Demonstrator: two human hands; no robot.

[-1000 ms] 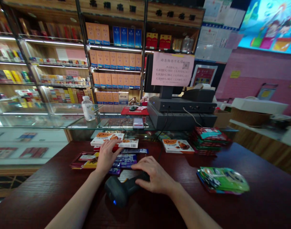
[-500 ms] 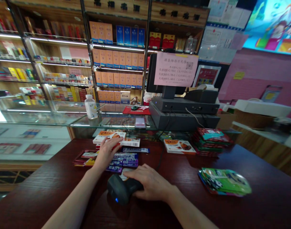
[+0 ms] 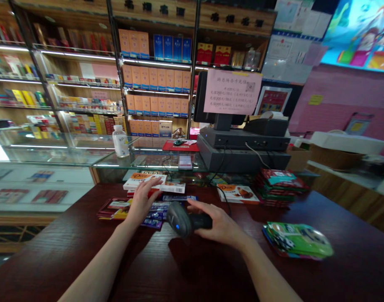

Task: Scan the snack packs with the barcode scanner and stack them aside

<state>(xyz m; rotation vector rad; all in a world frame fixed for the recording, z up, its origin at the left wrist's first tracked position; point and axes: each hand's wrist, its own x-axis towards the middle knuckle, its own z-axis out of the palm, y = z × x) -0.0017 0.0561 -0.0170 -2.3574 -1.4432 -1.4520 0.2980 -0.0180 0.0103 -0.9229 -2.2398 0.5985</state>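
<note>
A black barcode scanner (image 3: pixel 178 219) with a lit blue light hangs just above the counter, its handle gripped in my right hand (image 3: pixel 221 222). My left hand (image 3: pixel 144 198) has its fingers stretched out over a white chocolate box (image 3: pixel 134 181) and touches or nearly touches it. Another white box (image 3: pixel 176 187) lies beside it, with a bit of red under the fingers. Purple packets (image 3: pixel 154 221) are spread below that hand, partly hidden by the scanner. Dark red and yellow packets (image 3: pixel 109 207) lie at its left.
A third white box (image 3: pixel 237 193) and a stack of red-green packages (image 3: pixel 278 188) lie on the right. Nearer is a green panda-printed package (image 3: pixel 297 240). Behind stand a cash register (image 3: pixel 242 151) and a plastic bottle (image 3: pixel 120 141) on the glass case (image 3: pixel 100 158).
My right hand has raised the scanner and moved it rightward and away from me, off a small white item that no longer shows. My left hand has hardly moved.
</note>
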